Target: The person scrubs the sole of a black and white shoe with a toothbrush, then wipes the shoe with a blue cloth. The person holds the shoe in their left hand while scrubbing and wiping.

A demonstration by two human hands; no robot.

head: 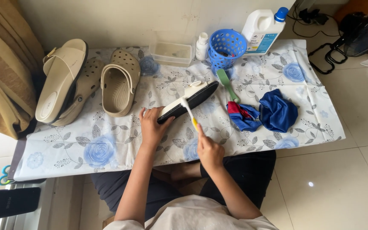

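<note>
**Sandal held on edge, toothbrush laid against it**

Head view: a person sits on the floor at a low surface covered by a cloth [107,145] printed with blue roses. The left hand [152,127] is closed over the near end of a sandal [190,101], a cream one with a black sole, which is tipped on its edge near the middle of the cloth and runs up to the right. The right hand [209,151] is clenched around the yellow handle of a toothbrush [189,111]; its white head rests on the side of the sandal.

Just right of the sandal lies a green brush [227,85], and below it a crumpled blue rag [265,114] with a red patch. At the far edge stand a blue basket [227,44], a small white bottle [201,46], a clear tray [172,53] and a white jug [263,26] with a blue cap. On the left lie a tan clog [120,83], and a second clog [86,85] with the other cream sandal [62,76] on top of it. A curtain [1,64] hangs at the left edge.
</note>
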